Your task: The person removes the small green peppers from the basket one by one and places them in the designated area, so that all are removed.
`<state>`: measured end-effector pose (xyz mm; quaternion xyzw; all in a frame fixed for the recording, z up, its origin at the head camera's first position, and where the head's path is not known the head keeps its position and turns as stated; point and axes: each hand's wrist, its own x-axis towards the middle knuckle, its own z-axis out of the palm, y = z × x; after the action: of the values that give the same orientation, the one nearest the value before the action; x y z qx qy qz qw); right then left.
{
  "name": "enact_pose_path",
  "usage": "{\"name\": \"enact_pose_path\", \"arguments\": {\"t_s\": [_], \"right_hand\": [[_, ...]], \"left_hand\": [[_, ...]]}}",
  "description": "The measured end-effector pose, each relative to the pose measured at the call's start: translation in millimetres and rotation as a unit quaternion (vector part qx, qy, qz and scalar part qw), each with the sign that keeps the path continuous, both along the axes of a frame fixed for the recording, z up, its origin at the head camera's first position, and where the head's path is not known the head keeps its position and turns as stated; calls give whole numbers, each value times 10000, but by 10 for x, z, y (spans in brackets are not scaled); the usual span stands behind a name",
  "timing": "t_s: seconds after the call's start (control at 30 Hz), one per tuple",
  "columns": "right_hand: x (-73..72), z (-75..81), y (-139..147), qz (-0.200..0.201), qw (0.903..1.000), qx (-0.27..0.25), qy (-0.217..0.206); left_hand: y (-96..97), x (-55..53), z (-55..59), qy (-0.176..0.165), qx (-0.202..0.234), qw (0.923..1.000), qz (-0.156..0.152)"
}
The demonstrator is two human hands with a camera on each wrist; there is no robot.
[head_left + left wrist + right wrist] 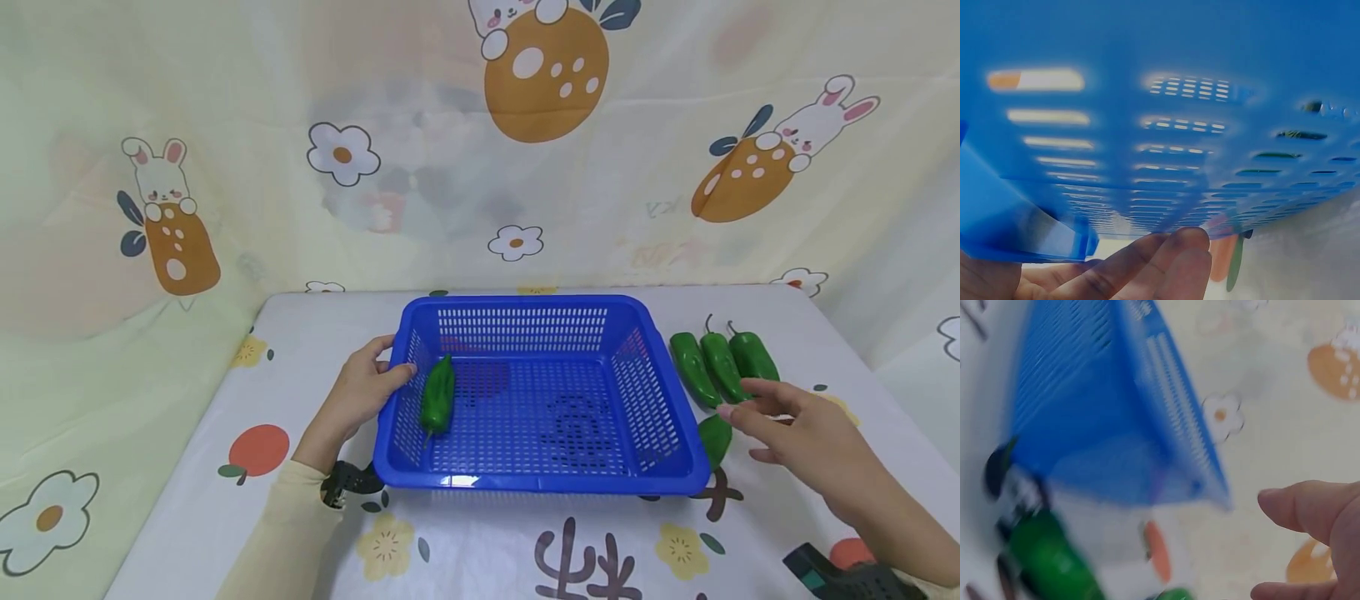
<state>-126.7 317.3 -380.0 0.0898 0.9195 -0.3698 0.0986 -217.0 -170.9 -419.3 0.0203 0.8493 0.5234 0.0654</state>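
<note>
A blue plastic basket (540,479) with slotted walls is in the middle of the head view. My left hand (363,383) grips its left rim, thumb on top; in the left wrist view the fingers (1185,256) lie below the slotted plastic. One green pepper (438,396) lies inside, by the left wall. My right hand (806,433) is to the right of the basket, fingers loosely bent and holding nothing. Just beyond its fingertips lie three green peppers (722,367) side by side. Another green pepper (715,437) is partly hidden by the basket's right rim.
A white cloth (465,550) printed with flowers, fruit and dark characters covers the table. Behind it hangs a pale curtain (420,217) with rabbit prints. Dark straps (348,483) sit on the wrists.
</note>
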Motion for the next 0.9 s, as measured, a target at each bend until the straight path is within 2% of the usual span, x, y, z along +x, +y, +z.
{"name": "enact_pose_path", "arguments": {"t_s": [0.1, 0.2, 0.33, 0.47, 0.57, 0.7, 0.9], "right_hand": [[-39, 140, -191, 121, 9983, -124, 557], [-117, 270, -427, 302, 9946, -315, 936], [-247, 421, -787, 633, 9911, -554, 1031], [-368, 485, -1130, 983, 9873, -863, 906], [-463, 468, -1357, 1153, 9818, -1344, 690], [-590, 384, -1614, 1248, 9730, -1919, 302], [-735, 240, -1922, 1244, 9646, -2309, -259]], "left_hand": [[-3, -9, -8, 0, 23, 10000, 0], [-4, -18, -22, 24, 35, 10000, 18], [-4, -25, -37, 28, 50, 10000, 38], [1, -24, -30, 14, 55, 10000, 6], [4, -17, -16, 9, 40, 10000, 7], [-1, -12, 0, 19, 16, 10000, 15], [-12, -11, 0, 7, 64, 10000, 5]]}}
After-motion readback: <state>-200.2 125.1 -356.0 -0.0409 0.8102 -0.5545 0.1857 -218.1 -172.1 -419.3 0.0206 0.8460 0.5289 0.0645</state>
